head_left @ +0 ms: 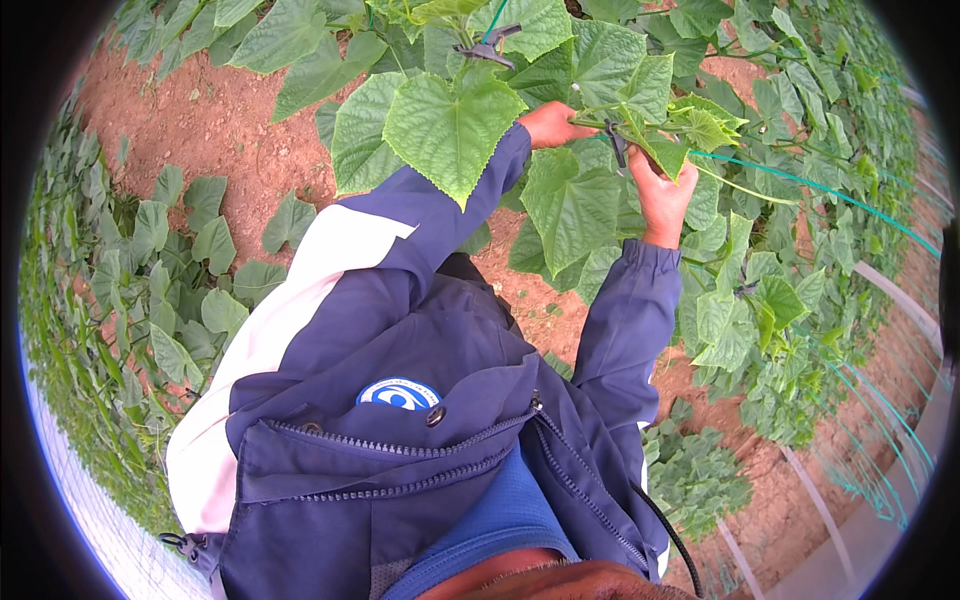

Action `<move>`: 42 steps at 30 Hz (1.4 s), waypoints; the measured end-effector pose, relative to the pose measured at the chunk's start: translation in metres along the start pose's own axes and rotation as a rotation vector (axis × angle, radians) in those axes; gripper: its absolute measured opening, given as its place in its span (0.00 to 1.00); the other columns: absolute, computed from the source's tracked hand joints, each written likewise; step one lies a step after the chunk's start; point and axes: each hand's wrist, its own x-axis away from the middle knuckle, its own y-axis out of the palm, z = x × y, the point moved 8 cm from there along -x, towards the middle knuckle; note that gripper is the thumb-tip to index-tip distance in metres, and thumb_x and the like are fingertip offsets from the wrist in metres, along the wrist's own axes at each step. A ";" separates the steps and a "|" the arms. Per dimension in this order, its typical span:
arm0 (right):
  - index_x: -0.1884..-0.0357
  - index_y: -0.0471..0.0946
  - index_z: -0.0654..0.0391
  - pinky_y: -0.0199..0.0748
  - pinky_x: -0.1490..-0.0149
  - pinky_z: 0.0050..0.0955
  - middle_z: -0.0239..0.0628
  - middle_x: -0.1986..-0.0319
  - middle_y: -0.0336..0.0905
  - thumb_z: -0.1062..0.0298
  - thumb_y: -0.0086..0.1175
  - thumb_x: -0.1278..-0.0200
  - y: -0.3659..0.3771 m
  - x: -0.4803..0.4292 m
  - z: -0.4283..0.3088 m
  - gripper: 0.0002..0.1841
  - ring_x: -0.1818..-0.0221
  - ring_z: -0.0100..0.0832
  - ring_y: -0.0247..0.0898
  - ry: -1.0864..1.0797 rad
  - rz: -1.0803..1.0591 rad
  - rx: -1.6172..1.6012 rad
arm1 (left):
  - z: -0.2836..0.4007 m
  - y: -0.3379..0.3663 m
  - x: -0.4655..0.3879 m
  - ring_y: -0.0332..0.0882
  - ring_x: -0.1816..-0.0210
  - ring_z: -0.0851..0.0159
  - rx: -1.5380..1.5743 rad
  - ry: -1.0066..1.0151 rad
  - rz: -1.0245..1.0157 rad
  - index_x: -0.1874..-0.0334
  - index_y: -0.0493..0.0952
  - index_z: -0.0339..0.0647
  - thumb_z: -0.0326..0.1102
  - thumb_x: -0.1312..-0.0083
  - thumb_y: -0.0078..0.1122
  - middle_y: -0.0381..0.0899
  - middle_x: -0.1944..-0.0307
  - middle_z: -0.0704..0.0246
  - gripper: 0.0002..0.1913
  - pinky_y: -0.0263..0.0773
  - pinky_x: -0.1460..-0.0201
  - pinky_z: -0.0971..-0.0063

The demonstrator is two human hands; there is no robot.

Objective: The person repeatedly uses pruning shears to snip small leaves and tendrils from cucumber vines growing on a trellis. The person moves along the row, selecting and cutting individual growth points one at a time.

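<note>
Both my hands are at the top, among the broad leaves of a cucumber-like vine [457,124]. My left hand [553,125] reaches in from behind a large leaf, its fingers at the vine's stem [592,122]; its grip is partly hidden. My right hand [664,184] has thumb and fingers raised to the growing tip, beside a dark plastic plant clip [616,142], and a leaf covers part of the fingers. A green twine [810,184] runs from the clip towards the right. Another dark clip [489,49] sits on a twine higher up, left of my hands.
Dense vines stand on the right [780,300] and left [180,247], with reddish soil [255,127] between them. More green twines [885,420] hang at the lower right, near pale strips [817,502]. A thin tendril [742,187] reaches out beside my right hand.
</note>
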 end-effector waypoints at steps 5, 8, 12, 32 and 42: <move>0.61 0.84 0.66 0.73 0.59 0.20 0.31 0.67 0.84 0.80 0.66 0.48 -0.004 -0.004 0.002 0.10 0.65 0.18 0.75 -0.067 0.033 0.142 | 0.003 -0.001 0.001 0.64 0.71 0.79 0.019 0.013 0.025 0.55 0.83 0.40 0.43 0.34 0.65 0.75 0.74 0.77 0.14 0.62 0.70 0.77; 0.62 0.85 0.66 0.74 0.60 0.22 0.34 0.69 0.85 0.77 0.68 0.51 -0.005 -0.005 -0.001 0.12 0.67 0.19 0.77 -0.085 0.037 0.277 | 0.012 -0.001 0.005 0.64 0.72 0.79 0.019 0.092 0.070 0.56 0.83 0.40 0.43 0.34 0.66 0.75 0.75 0.78 0.13 0.61 0.71 0.78; 0.65 0.84 0.64 0.75 0.60 0.25 0.37 0.70 0.85 0.73 0.71 0.55 -0.004 -0.007 -0.008 0.13 0.68 0.21 0.80 -0.150 0.030 0.549 | 0.008 -0.001 0.002 0.66 0.71 0.78 -0.040 0.045 0.046 0.57 0.83 0.40 0.42 0.35 0.67 0.77 0.73 0.77 0.13 0.63 0.69 0.79; 0.57 0.80 0.68 0.80 0.53 0.25 0.47 0.36 0.67 0.85 0.57 0.40 0.004 -0.003 0.006 0.09 0.48 0.31 0.77 -0.100 0.180 -0.154 | 0.110 -0.045 0.028 0.74 0.41 0.63 -0.036 0.465 0.488 0.33 0.67 0.38 0.15 0.43 0.52 0.72 0.39 0.61 0.31 0.72 0.41 0.71; 0.62 0.83 0.62 0.80 0.57 0.23 0.39 0.56 0.82 0.84 0.59 0.45 0.007 0.086 -0.017 0.09 0.55 0.26 0.79 -0.127 0.038 0.210 | 0.206 -0.029 0.005 0.79 0.52 0.73 0.410 0.582 0.276 0.40 0.74 0.36 0.34 0.31 0.60 0.82 0.50 0.68 0.19 0.73 0.49 0.77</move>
